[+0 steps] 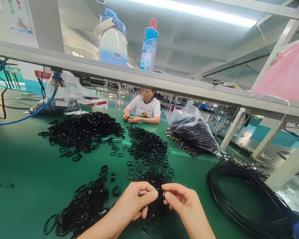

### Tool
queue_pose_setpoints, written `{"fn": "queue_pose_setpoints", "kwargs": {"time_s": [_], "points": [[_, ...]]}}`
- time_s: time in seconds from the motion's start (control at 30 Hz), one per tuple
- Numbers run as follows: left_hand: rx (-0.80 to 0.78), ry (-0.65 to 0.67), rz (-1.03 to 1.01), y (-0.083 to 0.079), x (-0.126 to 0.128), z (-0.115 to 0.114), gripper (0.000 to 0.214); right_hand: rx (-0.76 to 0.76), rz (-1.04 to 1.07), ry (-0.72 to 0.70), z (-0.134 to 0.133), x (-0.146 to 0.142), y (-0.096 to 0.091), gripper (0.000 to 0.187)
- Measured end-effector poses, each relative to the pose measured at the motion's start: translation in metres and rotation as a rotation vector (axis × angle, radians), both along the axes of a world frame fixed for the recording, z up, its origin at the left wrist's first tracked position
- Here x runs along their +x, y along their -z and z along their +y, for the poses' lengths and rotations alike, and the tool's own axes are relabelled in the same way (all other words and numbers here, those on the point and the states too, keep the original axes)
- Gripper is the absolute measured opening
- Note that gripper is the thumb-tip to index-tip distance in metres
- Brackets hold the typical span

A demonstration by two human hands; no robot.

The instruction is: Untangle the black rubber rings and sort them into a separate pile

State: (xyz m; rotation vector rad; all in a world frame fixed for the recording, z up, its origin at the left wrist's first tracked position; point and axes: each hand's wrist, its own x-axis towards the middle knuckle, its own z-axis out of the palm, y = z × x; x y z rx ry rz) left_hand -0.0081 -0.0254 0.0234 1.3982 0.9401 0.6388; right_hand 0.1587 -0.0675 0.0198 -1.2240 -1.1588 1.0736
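Under a fluorescent tube [204,11], you work at a green tabletop [30,169] strewn with black rings heaped in several piles. Your right hand [183,200] pinches one black ring [164,195] between thumb and forefinger, just above the nearest middle pile [158,179]. Your left hand [137,199], close beside it, has its fingers curled and thumb drawn in; whether it grips anything cannot be told.

Across the table, a person in a striped shirt [149,108] sits with both hands together. A clear bag [195,129] with dark contents slumps at right, beyond a coil of black cable [214,186]; another bag [67,84] stands at far left near a blue hose [45,107]. Overhead, a grey shelf [139,74] spans your view, bearing a white-and-blue jug [113,44] and a red-capped spray can [149,46], with pink sheeting [286,73] at right.
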Motion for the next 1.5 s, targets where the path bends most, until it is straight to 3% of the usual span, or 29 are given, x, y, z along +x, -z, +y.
{"fn": "queue_pose_setpoints", "kwargs": {"time_s": [0.17,0.37,0.5,0.6,0.77,0.87,1.07,1.23,1.4,1.5], "points": [[0.093,0.041,0.077,-0.006,0.003,-0.005,0.023,-0.011,0.067,-0.038,-0.001,-0.002,0.002,0.03],[0.069,-0.02,0.01,-0.004,0.003,-0.007,0.013,0.009,0.076,-0.048,0.001,0.001,0.006,0.022],[-0.106,-0.023,-0.094,0.001,0.002,-0.001,0.017,0.11,-0.216,0.041,0.002,0.007,0.014,0.008],[-0.194,-0.03,-0.213,0.002,0.0,0.004,0.023,0.137,-0.394,0.078,0.002,0.008,0.016,0.009],[-0.173,-0.034,-0.182,0.004,0.002,0.002,0.029,0.052,-0.199,-0.067,0.0,-0.008,0.013,0.022],[-0.116,-0.028,-0.101,0.007,0.005,0.0,0.028,0.025,-0.161,-0.045,0.0,-0.014,0.014,0.017],[-0.12,-0.106,-0.124,0.007,0.003,0.003,0.026,0.035,-0.487,0.234,0.003,0.015,0.018,0.013],[-0.142,-0.053,-0.127,0.003,0.004,0.002,0.028,0.101,-0.751,0.209,0.002,0.018,0.013,0.019],[-0.13,0.099,-0.185,0.001,0.004,-0.003,0.034,0.081,-0.46,0.023,-0.001,-0.006,0.005,0.019],[-0.171,0.108,-0.207,0.0,0.003,-0.005,0.024,0.035,-0.333,0.081,0.001,-0.004,0.01,0.014]]}}
